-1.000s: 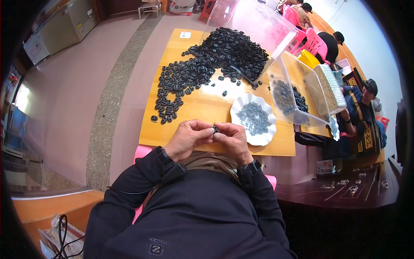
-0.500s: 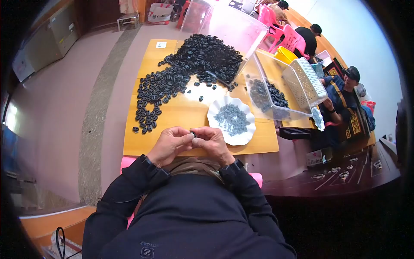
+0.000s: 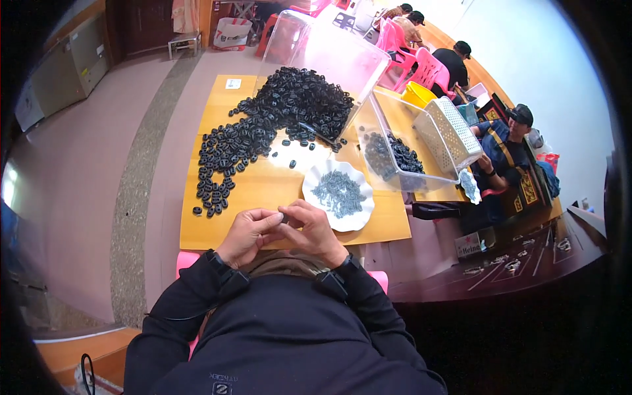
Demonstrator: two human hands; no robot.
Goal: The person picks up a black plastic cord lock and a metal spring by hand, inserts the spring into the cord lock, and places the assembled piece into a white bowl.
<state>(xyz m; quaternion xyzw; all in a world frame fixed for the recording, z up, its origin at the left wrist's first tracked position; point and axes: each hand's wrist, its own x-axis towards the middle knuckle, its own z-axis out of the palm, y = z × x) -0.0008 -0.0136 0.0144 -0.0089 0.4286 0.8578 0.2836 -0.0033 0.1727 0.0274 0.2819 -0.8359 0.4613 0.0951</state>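
My left hand (image 3: 246, 237) and my right hand (image 3: 315, 230) meet over the near edge of the table, fingertips pinched together. A small dark piece (image 3: 285, 218) sits between them, mostly hidden by the fingers. Just beyond my right hand stands a white scalloped plate (image 3: 363, 217) with many small, thin grey pieces (image 3: 339, 193) on it. Small black oval plastic pieces with holes lie in a big pile (image 3: 306, 102), with a looser spread (image 3: 220, 151) running toward me on the left.
A clear plastic bin (image 3: 322, 39) lies tipped behind the pile. Right of it, another clear bin (image 3: 421, 181) holds black pieces, beside a white perforated basket (image 3: 447, 128) and a yellow bowl (image 3: 417, 94). A person (image 3: 507, 141) sits at the right; others sit farther back.
My view has shifted, so the table appears lower and farther left. My fingers have changed their grip around the small piece, with my right hand now lying more over it.
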